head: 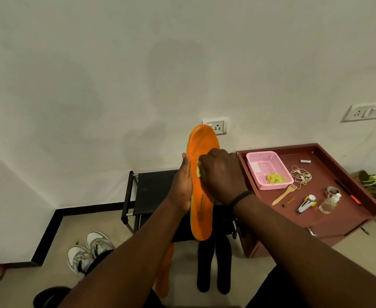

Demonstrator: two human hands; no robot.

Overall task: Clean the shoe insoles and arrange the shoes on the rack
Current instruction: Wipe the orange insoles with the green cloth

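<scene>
Orange insole (201, 185) is held upright by the left hand (183, 185), above the rack (153, 190). A small pale wipe (198, 172), probably, is pinched by the right hand (221, 174). Mid-scrub; next, heel end gets wiped.

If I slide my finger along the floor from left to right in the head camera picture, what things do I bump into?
Grey sneakers → orange insole on the floor → two black insoles → dark red cabinet.
</scene>
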